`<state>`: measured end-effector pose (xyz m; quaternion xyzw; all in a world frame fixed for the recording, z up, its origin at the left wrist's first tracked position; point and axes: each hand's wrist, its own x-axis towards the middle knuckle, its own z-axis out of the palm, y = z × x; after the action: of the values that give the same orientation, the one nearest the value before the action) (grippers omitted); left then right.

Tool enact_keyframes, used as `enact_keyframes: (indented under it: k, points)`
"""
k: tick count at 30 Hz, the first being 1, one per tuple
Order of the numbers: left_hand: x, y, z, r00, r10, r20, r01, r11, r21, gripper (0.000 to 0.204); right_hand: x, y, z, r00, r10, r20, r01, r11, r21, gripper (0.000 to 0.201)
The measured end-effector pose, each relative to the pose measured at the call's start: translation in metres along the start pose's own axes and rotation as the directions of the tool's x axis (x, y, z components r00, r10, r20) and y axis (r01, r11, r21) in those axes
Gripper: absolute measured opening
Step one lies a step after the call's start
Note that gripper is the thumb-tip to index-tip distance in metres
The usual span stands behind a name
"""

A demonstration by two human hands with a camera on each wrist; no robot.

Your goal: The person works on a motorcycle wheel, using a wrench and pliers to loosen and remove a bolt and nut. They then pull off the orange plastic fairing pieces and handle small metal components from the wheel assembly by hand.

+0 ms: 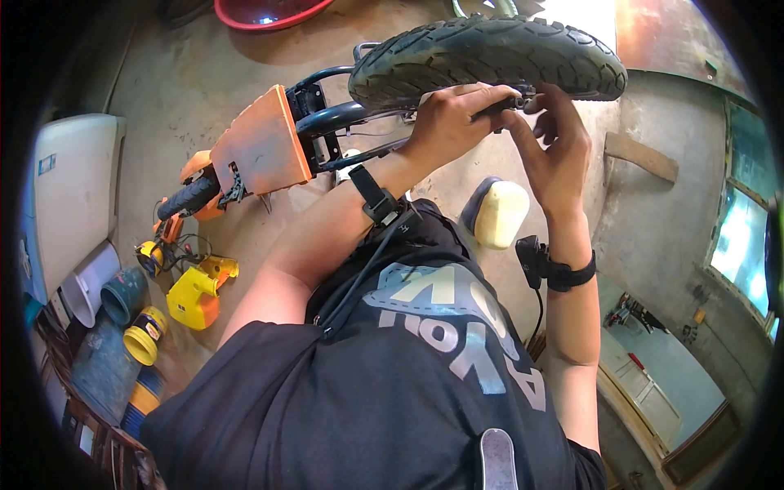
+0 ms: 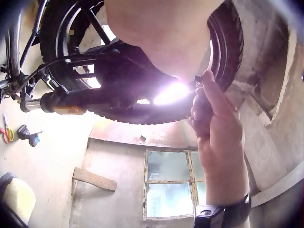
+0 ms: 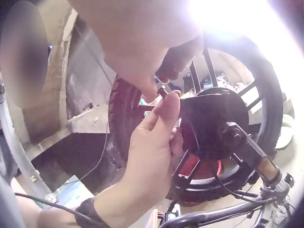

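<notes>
A wheel with a knobbly black tyre [image 1: 482,61] stands in front of me, its dark hub [image 3: 223,114] beside my hands. My left hand [image 1: 453,122] grips a small dark part [image 1: 513,103] along the near side of the wheel. In the right wrist view, a shiny metallic end [image 3: 163,90] pokes out by the left thumb. My right hand [image 1: 562,155] meets the same part from the other side, pinching its end. In the left wrist view, the right thumb [image 2: 212,83] presses at its dark tip, the other fingers curled beneath. The left palm hides most of the part there.
A black frame with an orange panel [image 1: 263,140] extends left from the wheel. A pale padded seat [image 1: 501,214] lies on the floor between my arms. Scissors [image 2: 7,130], a yellow housing [image 1: 194,298] and several buckets are on the floor. A red basin [image 1: 269,15] stands beyond.
</notes>
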<state>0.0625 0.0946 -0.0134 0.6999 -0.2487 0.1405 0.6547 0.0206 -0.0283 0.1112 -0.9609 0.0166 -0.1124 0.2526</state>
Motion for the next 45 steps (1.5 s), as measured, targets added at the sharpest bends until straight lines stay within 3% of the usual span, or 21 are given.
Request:
enact_keyframes:
  k: [1,2,4,8,10,13,16,23,25,28,29,31,33,35,36,40,41,43,44,45]
  points:
    - [-0.001,0.000,0.001,0.999,-0.047,0.008,0.047,0.999,-0.003,0.037,0.000,0.001,0.000,0.998,-0.054,0.024,0.051,0.993,0.109,0.029]
    - [-0.002,0.001,0.001,0.996,-0.093,0.017,0.093,0.996,-0.006,0.037,-0.001,0.002,0.001,0.998,-0.054,0.024,0.052,0.993,0.107,0.029]
    - [0.000,0.004,0.000,0.996,-0.089,0.019,0.089,0.996,-0.015,0.038,-0.004,0.002,0.002,0.999,0.035,-0.009,-0.036,0.978,-0.207,0.029]
    - [-0.001,0.004,0.003,0.999,-0.007,-0.046,0.009,0.999,0.038,0.037,-0.003,-0.009,0.002,0.998,0.028,-0.048,-0.033,0.994,-0.100,0.032]
    - [-0.003,0.005,0.005,0.998,-0.008,-0.065,0.012,0.999,0.052,0.037,-0.005,0.003,0.003,0.996,-0.086,0.040,0.086,0.996,-0.011,0.035]
    - [-0.001,0.013,-0.002,0.998,-0.014,-0.060,0.019,0.996,0.083,0.037,-0.004,0.006,0.005,0.999,-0.026,-0.036,0.020,0.990,-0.141,0.039]
    - [-0.002,0.011,-0.002,0.999,-0.013,-0.042,0.017,0.996,0.088,0.037,-0.001,-0.005,-0.002,0.998,0.060,-0.023,-0.061,0.997,-0.055,0.036]
    - [-0.002,0.012,-0.002,0.999,-0.043,-0.022,0.044,0.997,0.065,0.035,-0.002,-0.001,0.003,0.997,0.076,0.011,-0.073,0.981,-0.181,0.041]
    - [-0.003,0.012,-0.002,0.999,-0.038,-0.019,0.039,0.997,0.062,0.035,0.000,0.003,0.007,0.996,-0.083,-0.031,0.085,0.996,0.041,0.044]
    - [-0.002,0.014,-0.001,0.998,-0.054,-0.031,0.056,0.997,0.061,0.034,0.000,0.014,0.007,0.971,-0.214,-0.110,0.226,0.967,0.115,0.036]
    - [-0.003,0.014,0.000,0.996,-0.080,-0.028,0.082,0.995,0.057,0.034,0.001,0.008,0.005,0.969,-0.219,-0.111,0.231,0.966,0.115,0.036]
    - [-0.003,0.011,0.001,0.998,-0.035,-0.057,0.037,0.999,0.037,0.033,-0.002,-0.009,-0.003,0.999,-0.017,-0.036,0.016,0.999,-0.041,0.026]
    - [-0.002,0.012,0.000,0.997,-0.074,-0.010,0.075,0.995,0.063,0.033,0.000,-0.003,-0.001,1.000,-0.018,-0.013,0.016,0.993,-0.113,0.020]
    - [-0.002,0.012,0.001,0.997,-0.067,-0.022,0.069,0.996,0.059,0.034,0.002,0.003,0.000,0.992,-0.103,0.077,0.106,0.994,-0.038,0.022]
    - [-0.002,0.012,0.002,0.997,-0.069,-0.038,0.071,0.996,0.060,0.035,0.003,0.009,0.000,0.975,-0.215,0.053,0.211,0.974,0.079,0.027]
    - [0.000,0.018,-0.001,0.994,-0.112,0.004,0.112,0.993,0.025,0.038,-0.004,-0.004,-0.002,0.994,-0.093,-0.060,0.096,0.994,0.048,0.034]
    - [0.000,0.023,-0.003,0.987,-0.152,0.043,0.152,0.988,-0.003,0.040,-0.001,-0.002,-0.002,0.994,-0.094,-0.047,0.095,0.995,0.026,0.034]
    - [0.001,0.023,-0.003,0.994,-0.108,0.026,0.109,0.994,-0.030,0.038,-0.005,0.015,0.006,0.996,-0.091,-0.006,0.091,0.995,-0.046,0.033]
    - [0.002,0.024,-0.004,0.981,-0.174,0.089,0.183,0.977,-0.106,0.039,-0.009,0.029,0.015,0.988,-0.155,0.019,0.156,0.980,-0.123,0.025]
    - [0.003,0.031,-0.002,0.980,-0.189,0.054,0.192,0.980,-0.046,0.038,-0.012,0.028,0.021,0.979,-0.196,-0.051,0.192,0.979,-0.060,0.026]
